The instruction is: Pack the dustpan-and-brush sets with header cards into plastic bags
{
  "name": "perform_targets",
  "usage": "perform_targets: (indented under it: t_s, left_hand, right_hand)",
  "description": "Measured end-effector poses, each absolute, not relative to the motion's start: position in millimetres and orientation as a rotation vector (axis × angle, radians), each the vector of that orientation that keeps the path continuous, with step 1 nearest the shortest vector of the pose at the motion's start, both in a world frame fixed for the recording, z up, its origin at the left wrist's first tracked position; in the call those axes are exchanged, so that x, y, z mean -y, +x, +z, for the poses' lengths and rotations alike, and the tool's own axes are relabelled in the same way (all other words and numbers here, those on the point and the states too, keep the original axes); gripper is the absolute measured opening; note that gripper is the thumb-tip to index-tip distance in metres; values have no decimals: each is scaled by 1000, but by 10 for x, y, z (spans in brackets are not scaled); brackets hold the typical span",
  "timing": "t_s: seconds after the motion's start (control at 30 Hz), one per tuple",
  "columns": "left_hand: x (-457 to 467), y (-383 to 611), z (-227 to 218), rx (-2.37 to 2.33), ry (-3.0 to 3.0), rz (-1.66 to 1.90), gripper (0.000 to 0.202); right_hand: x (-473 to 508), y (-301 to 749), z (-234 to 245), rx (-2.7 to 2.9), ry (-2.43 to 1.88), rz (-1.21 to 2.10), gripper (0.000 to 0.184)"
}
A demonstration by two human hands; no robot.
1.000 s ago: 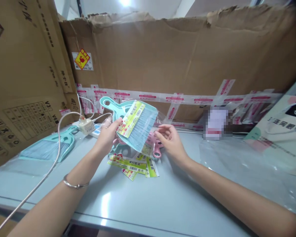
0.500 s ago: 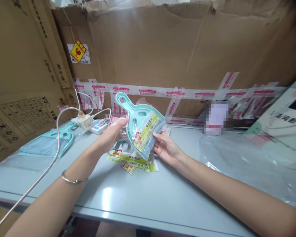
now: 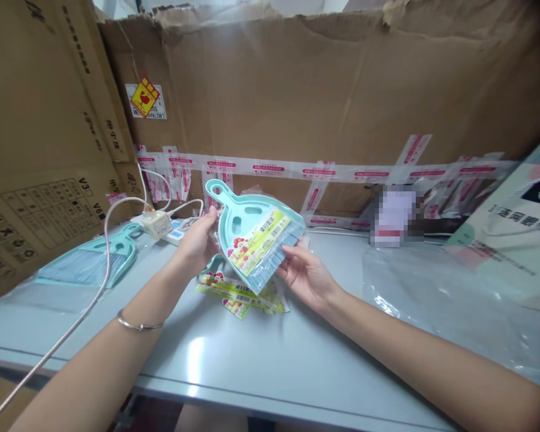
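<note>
Head view: two hands raise one turquoise dustpan set [image 3: 245, 223] near the centre, its handle pointing to 11 o'clock. It shows one pan, one blue-bristled brush [image 3: 269, 273] and one printed label [image 3: 261, 241], with clear wrap about it. The left hand [image 3: 198, 240] grasps the 9 o'clock edge, some fingers hidden; the right hand [image 3: 308, 277] pinches the 4 o'clock corner. One silver bracelet [image 3: 139, 327] circles the left wrist.

A second dustpan [image 3: 119, 255] lies at 9 o'clock, crossed by a white cable [image 3: 107, 246]. Nearer in are one adaptor [image 3: 157, 225] and one power strip [image 3: 175, 235]. At 7 o'clock, at least two loose cards [image 3: 229, 294] overlap; the exact count is unclear.

The tabletop [image 3: 252, 360] is smooth, pale blue-grey and glossy. Clear plastic [image 3: 427, 294] spreads at 4 o'clock; a pixelated item [image 3: 393, 216] and a printed box [image 3: 508, 240] stand at 3. Two big cartons enclose the place: a taped carton [image 3: 274, 96] at 12, a lettered carton [image 3: 40, 144] toward 10.
</note>
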State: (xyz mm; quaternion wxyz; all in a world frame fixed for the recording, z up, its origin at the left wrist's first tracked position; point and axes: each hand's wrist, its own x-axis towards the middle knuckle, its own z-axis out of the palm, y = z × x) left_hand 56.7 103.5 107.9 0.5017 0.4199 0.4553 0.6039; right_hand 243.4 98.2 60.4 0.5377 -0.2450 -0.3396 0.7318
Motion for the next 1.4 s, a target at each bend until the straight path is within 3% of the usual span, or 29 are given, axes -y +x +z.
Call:
perform_targets:
  t_s: [0.37,0.57,0.9,1.17,1.4]
  left_hand:
    - [-1014,560,1068,-1002,1195,1299,39]
    - [-1024,422,1202,-1010,1051,1448,48]
    - [-1070,172,1181,-1428,1587,1119,23]
    - [-1085,129,1152,-1382,1706,993,31]
    - [-1068,-22,1247,-1478,1600,1330,17]
  right_hand:
    - [-1031,2423,513,791,-691,1624,47]
    - [-965,2440,577,856,-725,1646,50]
    - [-962,2526,599,1215,-766,1709,47]
    - [-981,2613,669,1281,-900,1723,44]
    - [-1032,2678,736,1307,-841,1640,38]
